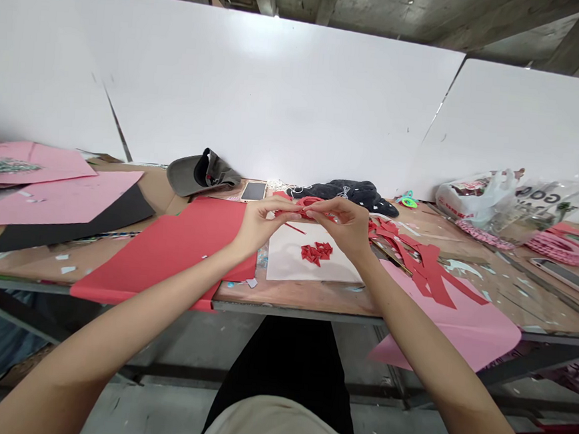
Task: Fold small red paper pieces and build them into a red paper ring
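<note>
Above the white sheet (286, 260), my left hand (263, 220) and my right hand (343, 224) meet with fingertips pinched together. Between them is a thin red paper strip (304, 211), partly hidden by the fingers. Below, a cluster of small folded red paper pieces (316, 252) lies on the white sheet. One narrow red sliver (296, 228) rests near the sheet's far edge. More red paper sits just behind my fingertips.
Red sheets (177, 248) lie left, pink and black sheets farther left. Cut red strips (428, 268) and a pink sheet (456, 320) lie right. Behind are a cap (203, 173), a phone (254, 191) and dark cloth (354, 194). A plastic bag (479, 195) stands right.
</note>
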`<state>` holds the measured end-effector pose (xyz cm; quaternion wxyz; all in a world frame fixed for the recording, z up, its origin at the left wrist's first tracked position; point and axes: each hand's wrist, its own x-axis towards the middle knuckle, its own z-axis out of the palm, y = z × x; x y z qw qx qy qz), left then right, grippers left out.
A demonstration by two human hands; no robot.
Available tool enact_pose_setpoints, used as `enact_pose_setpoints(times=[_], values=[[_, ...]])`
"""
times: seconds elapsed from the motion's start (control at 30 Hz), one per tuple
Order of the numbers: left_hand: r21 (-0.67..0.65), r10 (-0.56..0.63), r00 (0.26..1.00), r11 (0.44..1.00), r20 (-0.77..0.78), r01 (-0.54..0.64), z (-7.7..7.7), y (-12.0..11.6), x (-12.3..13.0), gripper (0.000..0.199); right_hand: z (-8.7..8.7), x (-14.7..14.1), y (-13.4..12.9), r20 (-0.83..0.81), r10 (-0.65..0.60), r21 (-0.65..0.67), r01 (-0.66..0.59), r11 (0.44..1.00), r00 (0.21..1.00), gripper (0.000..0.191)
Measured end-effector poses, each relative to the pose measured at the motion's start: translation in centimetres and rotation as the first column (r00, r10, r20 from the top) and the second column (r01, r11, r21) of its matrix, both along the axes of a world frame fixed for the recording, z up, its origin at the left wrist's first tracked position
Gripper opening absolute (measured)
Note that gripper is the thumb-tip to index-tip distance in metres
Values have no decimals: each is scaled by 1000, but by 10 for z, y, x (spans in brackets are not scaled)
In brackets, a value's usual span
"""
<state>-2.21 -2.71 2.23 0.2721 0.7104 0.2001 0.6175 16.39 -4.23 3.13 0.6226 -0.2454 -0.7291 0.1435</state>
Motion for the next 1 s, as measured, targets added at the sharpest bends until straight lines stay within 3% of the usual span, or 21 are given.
enact_pose_setpoints(times=[0.13, 0.3, 0.5, 1.0], values=[[20, 15, 1000, 1000, 1, -15, -2, 3, 0, 10, -2, 0, 2, 9, -25, 55, 24, 998, 1000, 5], [71, 11, 1000, 997, -10, -10, -3, 2, 0, 12, -3, -1, 1, -2, -46, 27, 46, 999, 999, 6], [34, 7, 1000, 999, 9, -7, -2, 1, 0, 12, -1, -1, 1, 30, -56, 145, 52, 988, 998, 3], [20, 26, 1000, 999, 9, -26, -2, 0, 0, 13, 0, 0, 1, 43, -48, 110, 43, 993, 998, 10]])
